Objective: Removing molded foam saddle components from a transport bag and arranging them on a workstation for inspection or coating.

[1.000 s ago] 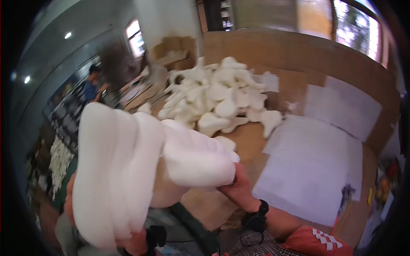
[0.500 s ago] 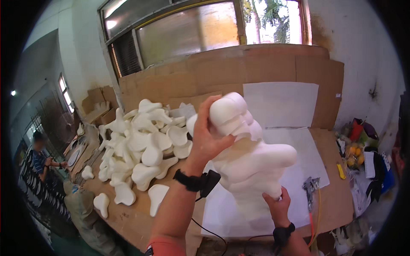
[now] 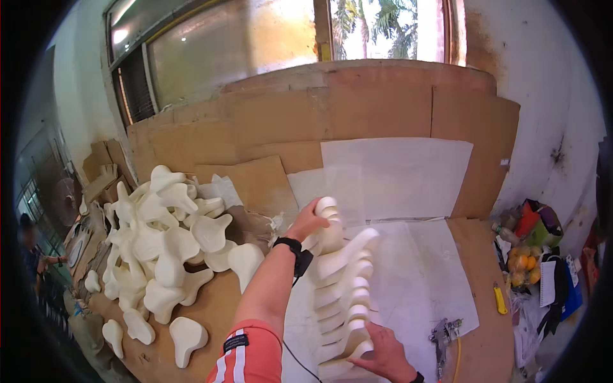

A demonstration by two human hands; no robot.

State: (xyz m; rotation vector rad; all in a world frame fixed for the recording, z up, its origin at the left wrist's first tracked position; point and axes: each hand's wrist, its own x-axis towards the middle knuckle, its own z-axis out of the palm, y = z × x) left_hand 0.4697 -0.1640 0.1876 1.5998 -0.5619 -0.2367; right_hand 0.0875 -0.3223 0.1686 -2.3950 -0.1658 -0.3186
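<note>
A row of white, saddle-shaped foam pads (image 3: pixel 332 305), nested one against another, runs from far to near over the white sheet (image 3: pixel 421 287). My left hand (image 3: pixel 310 221) is closed around the far end of the row, its fingers partly hidden behind the pad. At the near end, my right hand (image 3: pixel 385 355) grips the last pad between thumb and fingers. To the left lies a heap of similar loose pads (image 3: pixel 167 246) on cardboard. One single pad (image 3: pixel 187 341) rests apart in front of the heap.
A metal spray gun (image 3: pixel 444 335) with a yellow hose lies right of my right hand. Further right are a yellow utility knife (image 3: pixel 500 299), a bag of orange fruit (image 3: pixel 523 263) and a spiral notebook (image 3: pixel 548 281). Cardboard (image 3: pixel 383 108) lines the back; another person (image 3: pixel 35 262) stands far left.
The row of pads has come down from a raised, tilted hold towards the white sheet, both hands still on its ends. The view has shifted, so the heap appears further left.
</note>
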